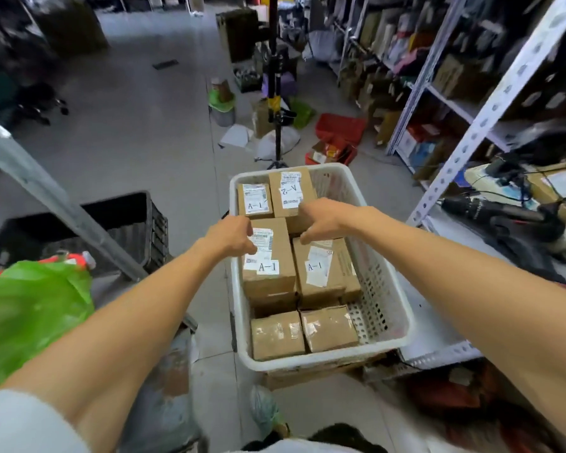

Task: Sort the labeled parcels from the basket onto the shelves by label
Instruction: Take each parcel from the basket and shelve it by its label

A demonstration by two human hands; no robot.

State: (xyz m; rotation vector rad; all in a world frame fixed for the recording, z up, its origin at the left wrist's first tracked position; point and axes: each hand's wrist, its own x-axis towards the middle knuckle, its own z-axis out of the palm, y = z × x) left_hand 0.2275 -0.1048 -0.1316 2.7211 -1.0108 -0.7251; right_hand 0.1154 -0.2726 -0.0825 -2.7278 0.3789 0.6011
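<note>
We reach into the white basket (384,289), where the A-1 parcel (268,259) lies left of middle, its long axis running away from us; our left hand (232,237) grips its far left corner with curled fingers; our right hand (327,220) hovers curled just beside its far right corner; we cannot tell whether it holds anything; the left seems better placed to lift.

**What we cannot make out**

Toward twelve o'clock in the basket (383,289), the fingertips of our left hand (231,237) and right hand (325,220) curl out of sight among the parcels (268,279), so we cannot tell whether either grips; the fine print on the labels (258,238) is too small to read; the shelves (504,89) at two o'clock are blurred; the green bag (30,315) at eight o'clock is blurred and cut by the edge.
</note>
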